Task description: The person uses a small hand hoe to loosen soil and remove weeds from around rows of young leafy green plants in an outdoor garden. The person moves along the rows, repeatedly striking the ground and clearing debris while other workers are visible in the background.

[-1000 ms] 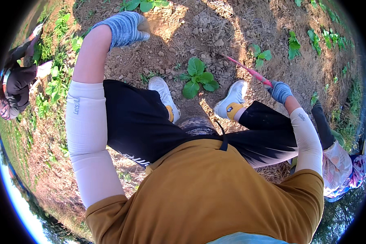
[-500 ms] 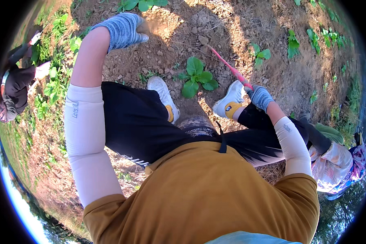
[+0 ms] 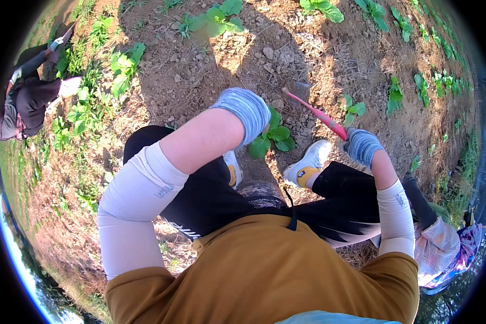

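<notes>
My right hand (image 3: 362,146), in a grey-blue knit glove, is wrapped round the red handle (image 3: 325,117) of a small hoe. The hoe's grey head (image 3: 301,85) is close to the soil. My left hand (image 3: 245,114), gloved alike, is bent down beside a leafy green seedling (image 3: 278,136) between my feet. It covers part of the seedling's left side. The fingers of that hand are turned away from view, so whether they touch a leaf is hidden.
My white shoes (image 3: 311,161) flank the seedling. More seedlings (image 3: 221,19) grow ahead and to the right (image 3: 395,96). At the far left a person (image 3: 32,97) crouches among plants; another person (image 3: 443,245) is at my right. Dry clods and straw litter the soil (image 3: 183,70).
My left hand has swung right and back toward me, from the bare soil to the seedling. My right hand has shifted slightly right and nearer with the hoe. The view has tilted a little.
</notes>
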Demonstrator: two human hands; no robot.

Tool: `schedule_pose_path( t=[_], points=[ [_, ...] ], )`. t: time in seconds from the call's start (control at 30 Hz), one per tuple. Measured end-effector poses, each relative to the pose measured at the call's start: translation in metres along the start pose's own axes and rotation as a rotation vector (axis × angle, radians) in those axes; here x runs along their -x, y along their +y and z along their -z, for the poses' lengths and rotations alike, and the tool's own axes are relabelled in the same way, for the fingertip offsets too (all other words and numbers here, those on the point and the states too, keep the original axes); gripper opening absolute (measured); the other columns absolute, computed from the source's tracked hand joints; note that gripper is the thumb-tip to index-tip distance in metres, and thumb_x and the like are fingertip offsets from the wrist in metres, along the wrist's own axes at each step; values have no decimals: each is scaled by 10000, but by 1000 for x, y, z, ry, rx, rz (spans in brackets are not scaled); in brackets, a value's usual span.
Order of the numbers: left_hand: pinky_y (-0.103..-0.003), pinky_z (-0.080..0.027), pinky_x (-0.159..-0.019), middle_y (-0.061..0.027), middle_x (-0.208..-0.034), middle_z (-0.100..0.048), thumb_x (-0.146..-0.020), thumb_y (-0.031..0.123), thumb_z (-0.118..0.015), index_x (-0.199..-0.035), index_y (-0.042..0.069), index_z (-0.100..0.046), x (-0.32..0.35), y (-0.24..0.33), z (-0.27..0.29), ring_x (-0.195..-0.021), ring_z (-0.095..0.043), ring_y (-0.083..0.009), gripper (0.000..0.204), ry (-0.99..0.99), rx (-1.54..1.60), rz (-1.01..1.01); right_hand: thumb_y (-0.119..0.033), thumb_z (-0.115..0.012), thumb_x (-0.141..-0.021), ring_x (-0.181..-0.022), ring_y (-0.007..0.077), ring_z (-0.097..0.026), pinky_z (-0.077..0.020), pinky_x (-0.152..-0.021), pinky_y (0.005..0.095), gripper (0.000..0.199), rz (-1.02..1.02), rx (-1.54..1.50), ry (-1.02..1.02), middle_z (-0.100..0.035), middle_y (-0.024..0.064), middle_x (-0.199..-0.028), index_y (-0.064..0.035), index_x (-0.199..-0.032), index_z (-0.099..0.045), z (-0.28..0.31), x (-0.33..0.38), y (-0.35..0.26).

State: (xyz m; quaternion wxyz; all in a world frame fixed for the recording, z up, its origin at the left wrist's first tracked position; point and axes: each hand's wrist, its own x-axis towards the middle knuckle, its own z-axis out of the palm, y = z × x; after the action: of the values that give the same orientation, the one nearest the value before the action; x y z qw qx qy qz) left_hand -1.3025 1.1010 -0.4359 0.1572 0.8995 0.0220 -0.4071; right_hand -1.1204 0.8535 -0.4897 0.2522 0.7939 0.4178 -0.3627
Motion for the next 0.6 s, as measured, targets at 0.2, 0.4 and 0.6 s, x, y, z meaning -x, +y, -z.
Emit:
schedule_pose_path(
  t=[0.2,0.4,0.6],
  points=[
    [-437,-511,-560,-130,-825,-671,-729,120,-595,-881,48,-689,-8,37,-34,-763,-655,-302,194,-235,15,-279,-196,-576,-769,-788,335,-608,-475,-712,426,309,57,84,112,-627,157,-826,-74,-1050,-531,56,-10,-13],
    [-437,-517,-569,-123,-845,-674,-736,122,-593,-899,61,-690,-37,7,-21,-775,-658,-292,198,-278,62,-193,-196,-604,-757,-758,324,-608,-477,-676,410,358,76,36,148,-622,153,-786,-85,-1091,-537,88,-31,6],
    [-412,-511,-594,-120,-810,-674,-713,117,-611,-866,63,-693,-68,-25,-4,-756,-660,-273,182,-210,77,-260,-260,-623,-757,-711,321,-611,-475,-659,406,287,75,-87,177,-622,151,-740,-93,-987,-587,128,-56,32]
  ],
)
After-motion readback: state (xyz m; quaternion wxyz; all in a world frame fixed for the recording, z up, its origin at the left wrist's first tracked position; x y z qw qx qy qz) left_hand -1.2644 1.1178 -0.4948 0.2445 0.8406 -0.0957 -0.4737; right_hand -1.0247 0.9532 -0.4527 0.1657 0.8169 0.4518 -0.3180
